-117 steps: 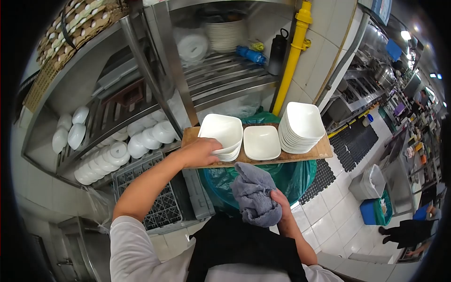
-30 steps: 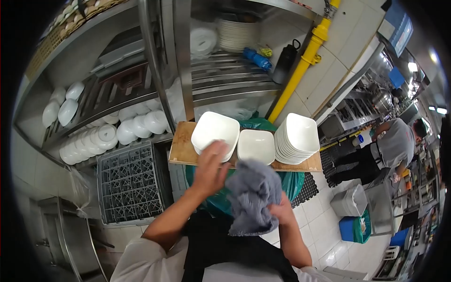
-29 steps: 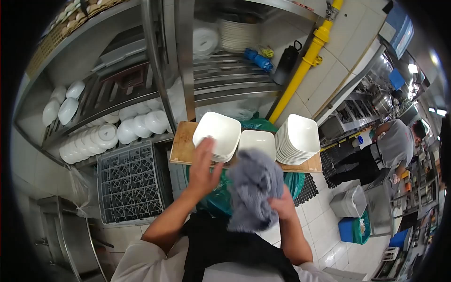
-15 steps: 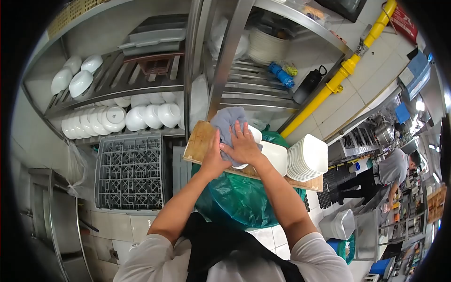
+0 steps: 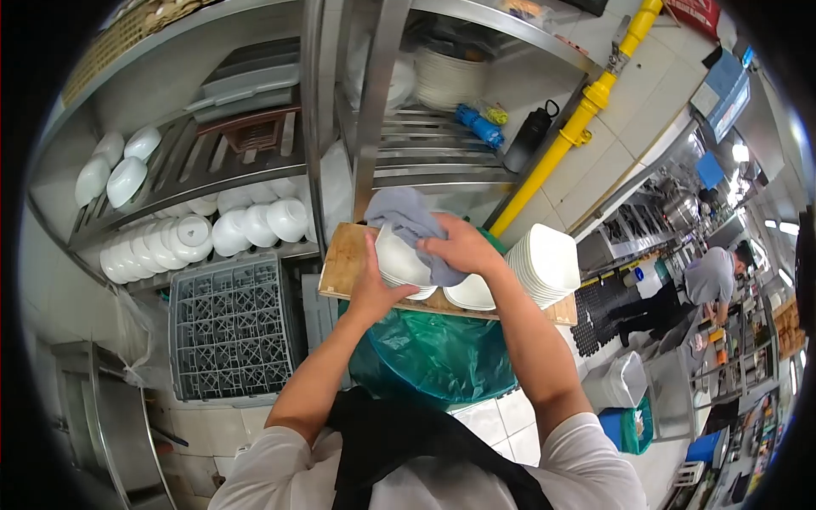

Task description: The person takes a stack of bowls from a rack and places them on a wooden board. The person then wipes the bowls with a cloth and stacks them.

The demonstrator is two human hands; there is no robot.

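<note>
Two bays of steel shelving [image 5: 371, 127] across the upper left and top centre, with white shelf bowls [image 5: 286, 219] lined up in the left one. Toward the right edge, a co-worker [image 5: 710, 276] leaning forward. Below centre, a green-lined bin [image 5: 433, 353]; left of it, a gray rack [image 5: 229, 331]. Mid-frame, a wooden board [image 5: 344, 255] bearing the tall stack [image 5: 544, 263] at right, the middle bowl [image 5: 472, 293], partly hidden, and the left stack [image 5: 401, 259], clasped along its side by fingers and thumb of the left hand [image 5: 371, 289]. Over that stack's top bowl, the gray cloth [image 5: 408, 212], pinched in the right hand [image 5: 466, 246].
</note>
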